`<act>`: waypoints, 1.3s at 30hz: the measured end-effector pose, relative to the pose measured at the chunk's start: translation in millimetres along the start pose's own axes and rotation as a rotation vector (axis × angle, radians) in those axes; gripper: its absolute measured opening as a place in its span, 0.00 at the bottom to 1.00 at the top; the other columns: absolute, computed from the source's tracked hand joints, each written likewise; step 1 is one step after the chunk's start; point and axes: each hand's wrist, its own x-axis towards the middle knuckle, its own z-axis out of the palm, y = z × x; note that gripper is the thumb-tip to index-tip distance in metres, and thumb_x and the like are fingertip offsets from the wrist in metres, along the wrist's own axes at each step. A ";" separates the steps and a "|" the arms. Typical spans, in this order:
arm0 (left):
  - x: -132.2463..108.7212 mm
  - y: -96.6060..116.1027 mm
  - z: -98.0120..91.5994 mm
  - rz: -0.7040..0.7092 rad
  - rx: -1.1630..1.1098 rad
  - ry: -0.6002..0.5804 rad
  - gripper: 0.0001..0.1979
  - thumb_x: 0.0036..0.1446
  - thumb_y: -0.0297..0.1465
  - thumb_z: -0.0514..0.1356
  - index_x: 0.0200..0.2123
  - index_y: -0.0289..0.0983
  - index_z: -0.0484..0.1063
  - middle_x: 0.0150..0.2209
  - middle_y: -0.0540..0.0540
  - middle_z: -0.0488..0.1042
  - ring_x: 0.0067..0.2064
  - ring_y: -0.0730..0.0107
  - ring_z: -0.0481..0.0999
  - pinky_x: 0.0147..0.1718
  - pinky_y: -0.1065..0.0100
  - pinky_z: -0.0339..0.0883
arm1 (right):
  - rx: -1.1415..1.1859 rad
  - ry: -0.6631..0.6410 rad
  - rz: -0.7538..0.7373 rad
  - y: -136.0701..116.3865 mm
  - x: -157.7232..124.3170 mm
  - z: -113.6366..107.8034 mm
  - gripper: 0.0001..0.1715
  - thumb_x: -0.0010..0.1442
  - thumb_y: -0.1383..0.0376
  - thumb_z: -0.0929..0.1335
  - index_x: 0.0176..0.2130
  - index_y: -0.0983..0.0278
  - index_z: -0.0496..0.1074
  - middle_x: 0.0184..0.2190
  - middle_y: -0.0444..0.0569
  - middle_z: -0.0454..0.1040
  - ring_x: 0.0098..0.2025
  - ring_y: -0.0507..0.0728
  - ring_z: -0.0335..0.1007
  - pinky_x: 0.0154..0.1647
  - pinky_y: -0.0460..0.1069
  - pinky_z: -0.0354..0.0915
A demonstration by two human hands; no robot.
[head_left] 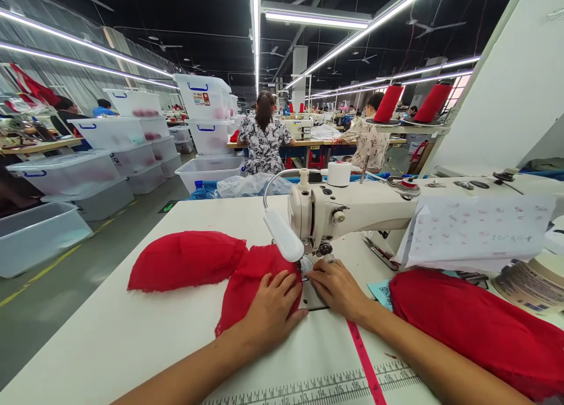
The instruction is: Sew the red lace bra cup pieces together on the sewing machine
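My left hand [275, 305] lies flat with its fingers spread on a piece of red fabric [247, 287], beside the presser foot of a white sewing machine [365, 205]. A second rounded red cloth piece [189, 258] adjoins it on the left. Close to the needle area, my right hand [337, 284] has its fingers bent and pressed together; what is between the fingertips is hidden. A pink strip with dark marks [363, 358] runs from below the right wrist toward the table's front edge. The machine's white lamp [283, 236] hangs over the fabric and partly covers the needle.
More red fabric [471, 317] lies right of my forearm, near a tape roll [531, 281] and a marked paper sheet [480, 231]. Red thread cones [388, 104] stand behind the machine. A printed ruler [326, 387] crosses the table front. Plastic bins [110, 158] stack left; people sit ahead.
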 end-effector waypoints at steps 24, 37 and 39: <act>-83.5 -58.3 -34.3 0.378 0.043 0.275 0.17 0.54 0.21 0.50 0.47 0.36 0.65 0.46 0.40 0.71 0.51 0.59 0.66 0.47 0.56 0.64 | 0.174 -0.004 -0.047 -16.7 -27.2 -18.0 0.15 0.62 0.70 0.57 0.39 0.63 0.70 0.35 0.52 0.71 0.38 0.57 0.66 0.41 0.53 0.63; -62.7 -37.4 -21.3 0.383 -0.053 0.003 0.26 0.45 0.31 0.57 0.51 0.37 0.63 0.50 0.41 0.69 0.49 0.51 0.65 0.45 0.53 0.61 | 0.064 -0.117 0.040 -19.1 -5.4 0.6 0.14 0.59 0.73 0.60 0.43 0.62 0.68 0.32 0.48 0.70 0.33 0.55 0.65 0.34 0.49 0.59; -62.7 -35.9 -19.2 0.378 -0.065 0.005 0.26 0.46 0.31 0.57 0.51 0.37 0.63 0.50 0.41 0.69 0.47 0.52 0.65 0.43 0.55 0.62 | 0.024 -0.107 0.017 -20.0 -3.6 3.6 0.12 0.60 0.72 0.60 0.40 0.62 0.69 0.30 0.48 0.69 0.32 0.54 0.64 0.33 0.49 0.56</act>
